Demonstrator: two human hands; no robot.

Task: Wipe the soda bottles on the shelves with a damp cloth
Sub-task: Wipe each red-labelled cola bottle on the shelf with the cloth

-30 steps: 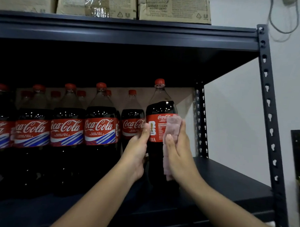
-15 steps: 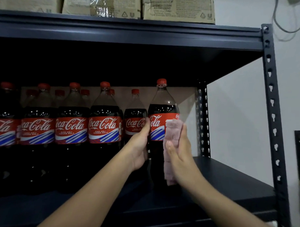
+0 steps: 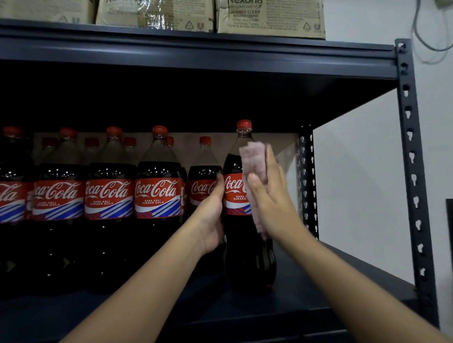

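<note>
Bottle (image 3: 246,238), large, dark soda, red cap, red label with white script: stands upright on the dark metal shelf (image 3: 305,297), at the right end of the row and forward of the others, its base near the shelf's front edge.

Cloth (image 3: 253,167), pale pink, folded: pressed flat against the right front of that bottle, from the shoulder down over the label's right edge, its lower end hanging below the palm.

Right hand (image 3: 270,198): lies over the cloth, fingers straight and pointing up, thumb across the cloth's front; grip is a flat press on the cloth rather than a curl around it.

Left hand (image 3: 212,217): grip closed around the bottle's left side at label height, thumb on the front by the label's edge, fingers passing behind and out of sight.

Other bottles (image 3: 158,194), same kind: a front row running left from the held bottle, labels facing out, with a second row behind showing mostly red caps; one back-row bottle (image 3: 203,186) stands just left of the held one, partly hidden by the left hand.

Upper shelf (image 3: 198,52): carries brown cardboard boxes (image 3: 270,15) printed "Rexona".

Upright post (image 3: 412,178), perforated, at the frame's right front corner. Light wall (image 3: 361,189) behind, with a grey cable (image 3: 435,32) hanging at top right.
</note>
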